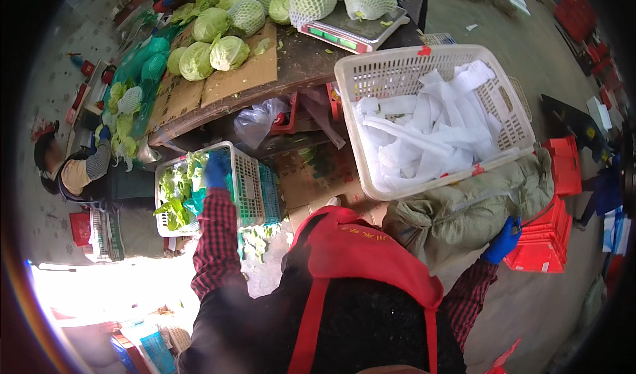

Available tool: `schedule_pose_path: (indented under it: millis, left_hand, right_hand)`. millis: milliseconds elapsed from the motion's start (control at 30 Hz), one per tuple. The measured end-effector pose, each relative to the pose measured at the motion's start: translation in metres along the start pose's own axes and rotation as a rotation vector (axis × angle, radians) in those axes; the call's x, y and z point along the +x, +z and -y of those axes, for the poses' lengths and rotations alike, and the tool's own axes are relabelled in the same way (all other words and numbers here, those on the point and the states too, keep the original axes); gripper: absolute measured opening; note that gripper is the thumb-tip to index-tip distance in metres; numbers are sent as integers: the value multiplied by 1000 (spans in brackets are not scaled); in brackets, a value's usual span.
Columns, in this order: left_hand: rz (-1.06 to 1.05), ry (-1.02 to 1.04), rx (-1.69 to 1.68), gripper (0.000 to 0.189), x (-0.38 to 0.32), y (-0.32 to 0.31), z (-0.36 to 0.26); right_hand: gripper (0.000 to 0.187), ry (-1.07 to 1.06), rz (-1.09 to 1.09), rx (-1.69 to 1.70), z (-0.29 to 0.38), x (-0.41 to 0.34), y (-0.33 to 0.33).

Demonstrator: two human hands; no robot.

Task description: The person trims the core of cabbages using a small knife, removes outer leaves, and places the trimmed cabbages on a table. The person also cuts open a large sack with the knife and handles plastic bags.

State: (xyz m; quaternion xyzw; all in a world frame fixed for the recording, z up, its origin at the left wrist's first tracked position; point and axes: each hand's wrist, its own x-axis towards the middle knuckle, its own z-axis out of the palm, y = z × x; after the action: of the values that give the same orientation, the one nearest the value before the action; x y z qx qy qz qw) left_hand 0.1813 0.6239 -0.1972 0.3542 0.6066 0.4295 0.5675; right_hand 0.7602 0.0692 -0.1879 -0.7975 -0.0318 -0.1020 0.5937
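Note:
My left hand (216, 169), in a blue glove, reaches into a white plastic crate (247, 187) of loose green cabbage leaves (175, 187). It is blurred, and its fingers are hidden among the contents. To the right, my blue-gloved right hand (501, 241) is beside a stuffed olive-green woven sack (462, 210). A small dark piece shows at its fingertips; I cannot make out what it is or whether it is gripped. Above the sack, a white plastic basket (352, 140) holds white foam net sleeves (437, 130).
Cabbages (211, 24), some in foam nets, cover the far part of the table (308, 66). Two netted ones rest on a digital scale (367, 31). At left, a person (82, 175) handles leaves. Stacked red crates (544, 240) stand right; leaf scraps (258, 240) litter the floor.

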Motion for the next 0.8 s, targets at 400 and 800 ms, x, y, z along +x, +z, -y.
schedule_pose_path:
  millis: [400,800]
  left_hand:
    - [-449,468,1388,33,72,-204,-34]
    - [323,582,1400,60,4,138,37]
  right_hand:
    - [31,-8,-55,163,-20,1,0]
    - [36,30,-198,-129,30,-18,9]
